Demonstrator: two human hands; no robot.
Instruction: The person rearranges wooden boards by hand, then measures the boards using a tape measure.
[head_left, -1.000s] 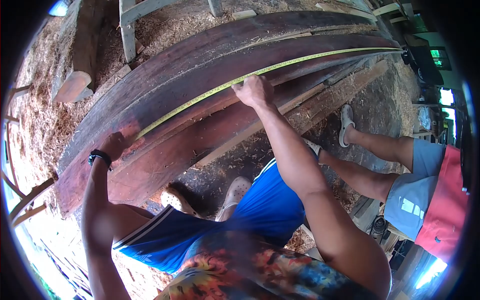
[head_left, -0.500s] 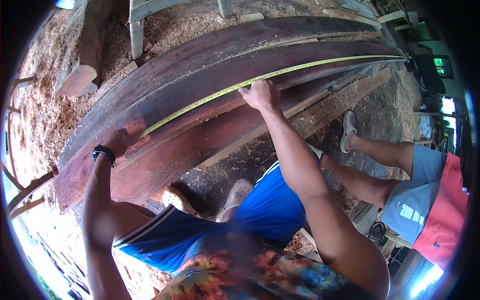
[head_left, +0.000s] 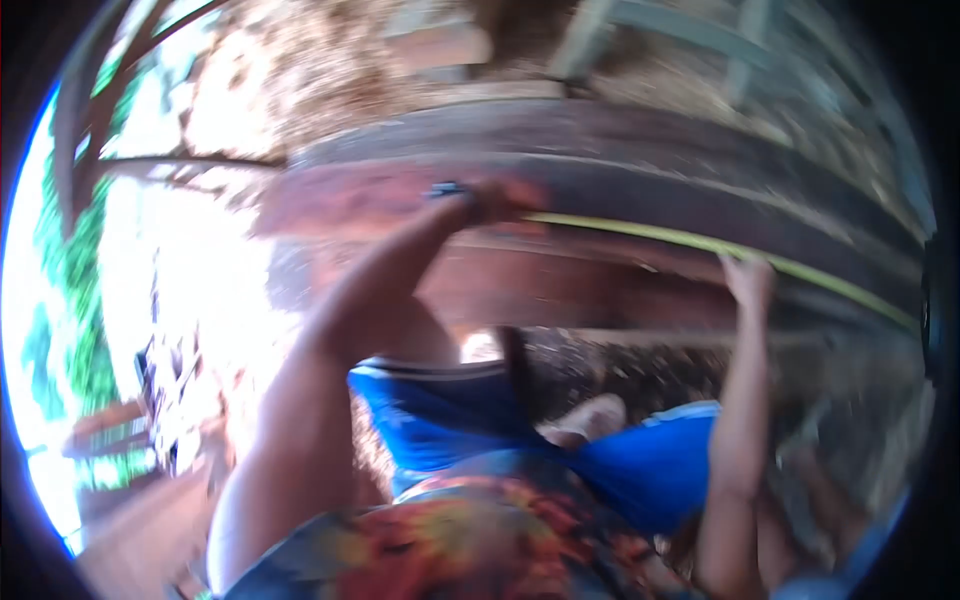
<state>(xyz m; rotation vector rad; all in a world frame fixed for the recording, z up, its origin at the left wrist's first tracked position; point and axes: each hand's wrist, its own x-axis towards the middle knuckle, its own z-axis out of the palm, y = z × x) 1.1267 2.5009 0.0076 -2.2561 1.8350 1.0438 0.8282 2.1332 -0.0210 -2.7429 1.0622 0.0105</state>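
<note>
A yellow tape measure [head_left: 650, 234] runs stretched along the top of a long dark reddish plank [head_left: 360, 197]. At the tape's left end, my left hand [head_left: 490, 204], with a dark band on its wrist, is closed around it against the wood. Blur hides whether the case or the blade's tip is in that hand. Farther right, my right hand [head_left: 750, 280] pinches the tape's near edge, thumb pointing left. Beyond my right hand the blade carries on toward the right edge of view.
More planks [head_left: 530, 128] lie alongside. A wooden trestle [head_left: 690, 25] and a cut timber block [head_left: 440, 45] stand behind, amid wood shavings [head_left: 300, 60]. Another person's leg [head_left: 825, 490] is at lower right. Curved timber pieces [head_left: 90, 130] rise at upper left.
My view has swung left, so the planks and both hands appear farther right and the picture is blurred. Both hands stay at the tape.
</note>
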